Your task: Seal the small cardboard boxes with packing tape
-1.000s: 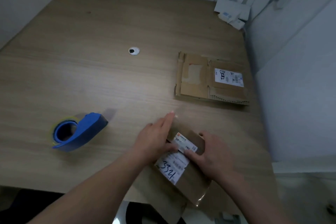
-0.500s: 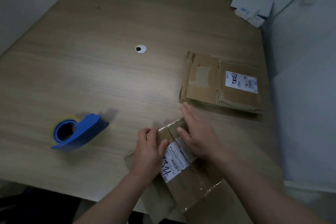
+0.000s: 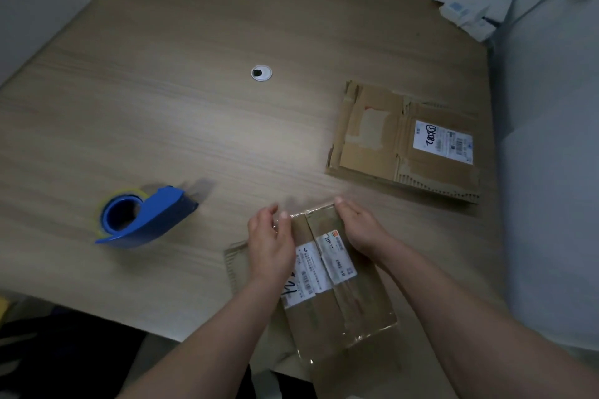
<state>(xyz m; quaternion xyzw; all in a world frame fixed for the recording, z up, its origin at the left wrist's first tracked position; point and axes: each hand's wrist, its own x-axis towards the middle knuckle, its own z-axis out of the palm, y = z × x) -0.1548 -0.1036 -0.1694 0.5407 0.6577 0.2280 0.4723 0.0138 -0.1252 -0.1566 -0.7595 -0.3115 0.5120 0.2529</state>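
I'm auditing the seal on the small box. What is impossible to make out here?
Head view only:
- Small box: left side hidden by the left hand; far right corner under the right hand.
- Left fingertips: motion-blurred, grip unclear.
- Label print: too small, blurred.
- Tape over the seam: dim light, unclear.

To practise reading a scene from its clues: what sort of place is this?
Probably a desk in a home or small office, used for packing parcels. Clues: it has a cable grommet, a blue tape dispenser lies on it, and a flattened cardboard box carries a shipping label.
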